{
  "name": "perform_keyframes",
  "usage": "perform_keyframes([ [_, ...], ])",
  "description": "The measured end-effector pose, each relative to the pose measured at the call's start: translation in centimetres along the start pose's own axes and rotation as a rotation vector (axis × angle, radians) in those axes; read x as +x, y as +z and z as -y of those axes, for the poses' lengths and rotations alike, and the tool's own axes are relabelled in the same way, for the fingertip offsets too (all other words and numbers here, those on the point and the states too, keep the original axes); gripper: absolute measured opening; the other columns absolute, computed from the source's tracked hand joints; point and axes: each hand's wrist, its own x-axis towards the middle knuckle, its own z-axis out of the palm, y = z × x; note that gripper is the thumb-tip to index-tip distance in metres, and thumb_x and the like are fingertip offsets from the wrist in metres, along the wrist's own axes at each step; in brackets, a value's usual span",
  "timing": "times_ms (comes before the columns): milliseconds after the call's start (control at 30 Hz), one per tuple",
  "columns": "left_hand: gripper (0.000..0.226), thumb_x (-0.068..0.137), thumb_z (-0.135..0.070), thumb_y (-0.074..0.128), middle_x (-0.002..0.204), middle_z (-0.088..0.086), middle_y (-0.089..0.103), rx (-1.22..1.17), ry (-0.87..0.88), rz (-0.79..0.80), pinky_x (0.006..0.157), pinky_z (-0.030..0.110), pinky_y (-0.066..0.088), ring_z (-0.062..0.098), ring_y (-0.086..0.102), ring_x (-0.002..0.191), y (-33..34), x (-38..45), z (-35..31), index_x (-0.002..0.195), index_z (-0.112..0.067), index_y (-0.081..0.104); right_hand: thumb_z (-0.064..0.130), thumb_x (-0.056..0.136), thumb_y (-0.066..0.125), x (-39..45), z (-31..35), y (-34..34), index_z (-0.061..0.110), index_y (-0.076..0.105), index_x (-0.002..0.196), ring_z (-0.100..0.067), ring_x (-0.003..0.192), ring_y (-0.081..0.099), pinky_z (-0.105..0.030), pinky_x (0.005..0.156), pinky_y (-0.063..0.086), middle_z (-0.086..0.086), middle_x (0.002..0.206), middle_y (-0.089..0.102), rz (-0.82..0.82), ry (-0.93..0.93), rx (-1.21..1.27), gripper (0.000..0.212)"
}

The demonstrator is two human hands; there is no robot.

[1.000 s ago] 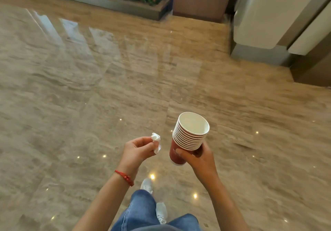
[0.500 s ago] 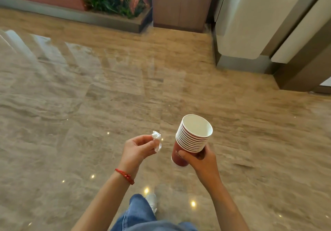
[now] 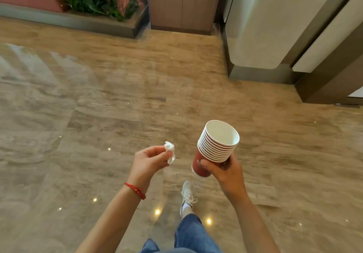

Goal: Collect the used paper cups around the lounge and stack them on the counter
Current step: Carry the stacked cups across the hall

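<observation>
A stack of red paper cups (image 3: 215, 148), tilted toward 1 o'clock, is gripped low on its side by the right hand (image 3: 225, 171), while at its 9 o'clock the left hand (image 3: 147, 161) pinches a crumpled white tissue (image 3: 170, 152). Compared with half a second earlier, the planter (image 3: 110, 20) and wooden cabinet (image 3: 182, 3) at 12 o'clock loom closer, and a white sneaker (image 3: 187, 195) has stepped forward on the polished floor (image 3: 98, 105).

A nested stack of red paper cups (image 3: 215, 150) with white rims and white inside sits lower right of centre, tilted, mouth open toward the upper right.
</observation>
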Motion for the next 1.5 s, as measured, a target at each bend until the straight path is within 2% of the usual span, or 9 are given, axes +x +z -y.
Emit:
perform_keyframes([
  [200,0.028,0.076,0.002,0.068,0.062,-0.002,0.071,-0.011,0.032,-0.023,0.063,0.023,0.057,0.009,0.067,0.062,7.0,10.4,-5.7,0.062,-0.021,0.076,0.027,0.051,0.083,13.7,3.5,-3.0,0.018,0.06,0.103,-0.009,0.091,0.067,-0.019,0.075,0.053,0.007,0.095,0.073,0.029,-0.018,0.01,0.058],
  [333,0.03,0.077,0.003,0.067,0.061,-0.002,0.07,0.005,0.058,-0.013,0.063,0.022,0.057,0.008,0.067,0.062,11.0,16.5,-10.1,0.062,-0.022,0.076,0.014,0.056,0.084,22.1,6.4,-4.3,0.016,0.06,0.099,-0.008,0.087,0.067,-0.022,0.076,0.053,0.006,0.092,0.072,0.044,-0.042,0.004,0.049],
  [433,0.026,0.076,0.001,0.068,0.064,-0.002,0.071,0.008,0.046,0.003,0.066,0.023,0.057,0.01,0.068,0.065,13.3,20.5,-13.1,0.065,-0.02,0.076,0.015,0.056,0.084,27.1,8.0,-4.9,0.014,0.06,0.1,-0.006,0.085,0.067,-0.019,0.073,0.052,0.006,0.09,0.073,0.024,-0.055,0.008,0.05],
  [533,0.026,0.075,0.001,0.068,0.064,-0.002,0.071,0.022,0.031,0.019,0.064,0.022,0.057,0.01,0.067,0.064,15.5,26.3,-14.9,0.066,-0.021,0.077,0.003,0.063,0.083,32.7,8.0,-5.1,0.015,0.061,0.099,-0.008,0.085,0.067,-0.021,0.073,0.053,0.004,0.09,0.073,0.021,-0.035,0.001,0.044],
  [700,0.026,0.075,0.001,0.069,0.063,-0.002,0.071,0.026,0.031,0.051,0.059,0.02,0.055,0.009,0.067,0.063,19.3,37.6,-18.3,0.065,-0.022,0.076,0.007,0.062,0.083,44.0,8.6,-5.5,0.02,0.061,0.1,-0.006,0.086,0.067,-0.018,0.072,0.052,0.011,0.092,0.073,-0.01,-0.008,-0.003,0.046],
  [833,0.024,0.076,0.004,0.068,0.06,-0.002,0.07,0.009,0.025,0.042,0.055,0.019,0.054,0.008,0.066,0.058,22.8,47.2,-22.9,0.062,-0.015,0.074,-0.001,0.065,0.081,54.5,10.9,-5.3,0.019,0.061,0.098,-0.008,0.085,0.067,-0.023,0.075,0.054,0.006,0.09,0.072,-0.028,-0.021,-0.014,0.044],
  [1067,0.013,0.075,0.002,0.069,0.062,-0.002,0.07,0.05,0.056,0.051,0.055,0.017,0.052,0.007,0.065,0.06,27.3,61.0,-31.5,0.072,-0.01,0.072,-0.001,0.065,0.081,70.7,15.2,-4.9,0.02,0.06,0.096,-0.001,0.081,0.066,-0.015,0.069,0.051,0.013,0.086,0.072,-0.031,-0.085,-0.057,0.043],
  [1200,0.015,0.074,0.001,0.07,0.063,-0.001,0.07,0.041,0.045,0.043,0.056,0.018,0.053,0.007,0.065,0.06,29.7,67.8,-34.3,0.069,-0.013,0.074,0.002,0.065,0.082,78.8,16.2,-4.9,0.023,0.059,0.1,-0.003,0.087,0.067,-0.016,0.072,0.051,0.015,0.093,0.071,-0.009,-0.083,-0.051,0.047],
  [1500,0.017,0.074,0.0,0.07,0.063,-0.002,0.07,0.016,0.053,-0.035,0.056,0.018,0.052,0.007,0.065,0.061,37.0,86.2,-41.7,0.066,-0.014,0.075,0.032,0.053,0.084,101.0,19.4,-5.9,0.024,0.061,0.102,-0.009,0.092,0.067,-0.021,0.075,0.053,0.009,0.098,0.072,0.047,-0.036,-0.026,0.055],
])
